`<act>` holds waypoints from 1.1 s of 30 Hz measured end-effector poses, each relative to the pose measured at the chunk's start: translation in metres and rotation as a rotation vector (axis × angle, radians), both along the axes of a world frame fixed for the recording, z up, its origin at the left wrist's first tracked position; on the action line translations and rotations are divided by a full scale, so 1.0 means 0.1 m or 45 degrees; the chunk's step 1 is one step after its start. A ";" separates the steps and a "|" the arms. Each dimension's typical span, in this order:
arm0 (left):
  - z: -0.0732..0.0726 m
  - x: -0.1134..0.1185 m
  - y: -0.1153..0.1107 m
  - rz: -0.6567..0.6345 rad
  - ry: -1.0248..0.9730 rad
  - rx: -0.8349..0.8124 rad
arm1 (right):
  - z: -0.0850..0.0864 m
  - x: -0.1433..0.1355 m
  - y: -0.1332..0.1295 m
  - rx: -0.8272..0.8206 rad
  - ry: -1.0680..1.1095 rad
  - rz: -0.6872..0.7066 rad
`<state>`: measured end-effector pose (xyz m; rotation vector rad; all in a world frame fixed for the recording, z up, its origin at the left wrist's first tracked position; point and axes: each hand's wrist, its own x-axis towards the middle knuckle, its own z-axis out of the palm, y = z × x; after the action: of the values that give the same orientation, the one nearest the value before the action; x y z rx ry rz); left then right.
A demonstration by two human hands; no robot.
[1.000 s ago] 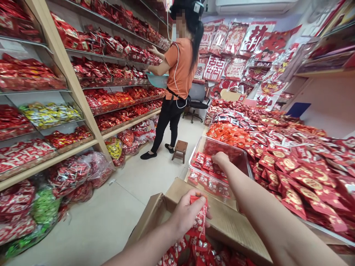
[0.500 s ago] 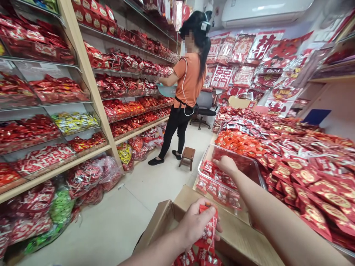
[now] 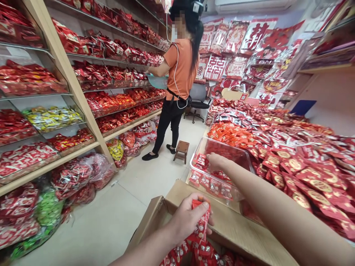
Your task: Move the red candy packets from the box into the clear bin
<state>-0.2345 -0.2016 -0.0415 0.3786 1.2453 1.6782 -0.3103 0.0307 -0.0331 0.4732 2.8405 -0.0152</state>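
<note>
My left hand [image 3: 194, 214] is closed around red candy packets [image 3: 202, 225], thumb on top, above an open cardboard box [image 3: 235, 234]. More red packets [image 3: 205, 255] lie inside the box below it. My right hand [image 3: 216, 162] reaches into a clear plastic bin [image 3: 222, 142] with rows of small red packets [image 3: 212, 184] along its near side. Its fingers are curled at a red packet [image 3: 201, 160] by the bin's left wall; the fingertips are partly hidden.
A person in an orange top [image 3: 181, 70] stands at the shelves holding a teal basket [image 3: 157, 81]. A small wooden stool [image 3: 181, 149] stands on the floor behind. Piled red packets [image 3: 291, 162] cover the table at right. Filled bags [image 3: 74, 173] lie under the shelves [image 3: 100, 138].
My right hand has shifted left within the bin to the packet by its wall. My left hand still holds its packets. The whole view has turned slightly right.
</note>
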 end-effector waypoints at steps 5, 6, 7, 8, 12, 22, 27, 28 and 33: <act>0.02 0.00 -0.01 0.000 0.003 0.004 | 0.00 0.06 0.04 0.031 -0.027 -0.053; 0.01 0.00 -0.01 -0.014 0.006 -0.004 | 0.00 0.06 0.04 0.037 -0.019 -0.066; 0.00 -0.01 -0.01 -0.025 0.011 -0.009 | 0.00 0.06 0.03 0.047 -0.005 -0.073; -0.01 -0.01 -0.01 -0.035 0.017 -0.010 | 0.00 0.05 0.02 0.059 0.011 -0.072; -0.06 -0.03 -0.01 -0.066 0.030 -0.009 | 0.00 0.03 -0.02 0.083 0.009 -0.030; -0.02 -0.04 -0.01 -0.078 0.044 -0.071 | 0.08 0.07 0.03 0.080 -0.033 -0.034; -0.05 -0.04 -0.01 -0.076 0.056 -0.022 | 0.16 0.08 -0.04 0.094 -0.093 -0.029; -0.06 -0.04 -0.01 -0.074 0.057 -0.021 | 0.17 0.08 -0.05 0.093 -0.097 -0.024; -0.05 -0.04 -0.03 -0.066 0.062 -0.002 | 0.22 0.12 -0.07 0.080 -0.057 -0.017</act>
<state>-0.2385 -0.2045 -0.0469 0.4499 1.2620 1.6326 -0.2987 0.0237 -0.0116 0.4995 2.8007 0.0814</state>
